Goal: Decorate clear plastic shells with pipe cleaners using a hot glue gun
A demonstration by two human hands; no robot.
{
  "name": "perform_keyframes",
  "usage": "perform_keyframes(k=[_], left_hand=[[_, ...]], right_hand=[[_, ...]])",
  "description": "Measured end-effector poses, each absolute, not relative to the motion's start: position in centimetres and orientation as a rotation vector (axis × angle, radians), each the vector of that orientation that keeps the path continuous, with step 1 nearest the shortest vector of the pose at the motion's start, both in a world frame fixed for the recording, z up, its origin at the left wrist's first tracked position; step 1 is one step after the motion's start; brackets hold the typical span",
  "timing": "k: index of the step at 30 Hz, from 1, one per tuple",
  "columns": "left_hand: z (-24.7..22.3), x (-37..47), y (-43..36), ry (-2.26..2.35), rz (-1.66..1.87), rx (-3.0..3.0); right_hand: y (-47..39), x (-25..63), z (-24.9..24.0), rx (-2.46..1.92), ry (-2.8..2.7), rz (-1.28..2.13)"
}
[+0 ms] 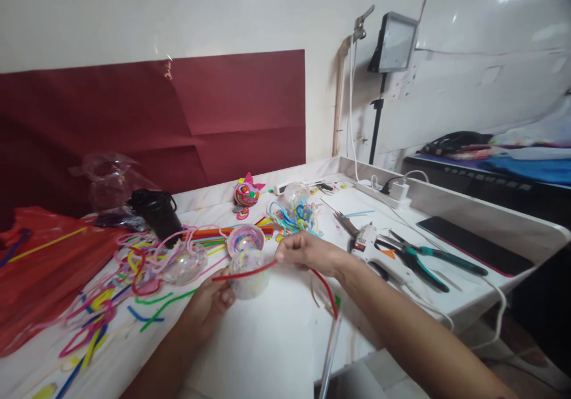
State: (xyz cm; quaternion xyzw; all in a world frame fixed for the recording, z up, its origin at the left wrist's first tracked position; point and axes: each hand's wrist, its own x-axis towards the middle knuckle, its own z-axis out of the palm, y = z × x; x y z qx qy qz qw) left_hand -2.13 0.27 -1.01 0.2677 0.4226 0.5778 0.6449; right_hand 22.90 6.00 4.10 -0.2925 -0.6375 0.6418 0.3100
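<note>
My left hand is closed at the side of a clear plastic ball, gripping its left edge. The ball looks hinged open; its far half shows pink and blue colouring inside. Between finger and thumb, my right hand pinches a red pipe cleaner. One end of that pipe cleaner crosses in front of the ball toward my left fingers, and the other hangs down past my right wrist. Whether the left fingers touch the red end, I cannot tell.
Tangled pipe cleaners and another clear ball lie at left. A decorated pink figure stands behind. At right are a glue gun, green-handled pliers, a dark phone-like slab and white cables.
</note>
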Motion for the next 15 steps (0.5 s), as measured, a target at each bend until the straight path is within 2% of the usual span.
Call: perform_keyframes(k=[7,15], left_hand=[[-0.9,-1.7,-0.2,1.060,1.232,0.779],[-1.4,-1.7,0.1,1.030,1.247,0.755]], right_hand=[[7.4,23.0,4.0,-0.800,-1.478,1.671],[7.3,22.8,1.9,-0.818,-1.605,1.606]])
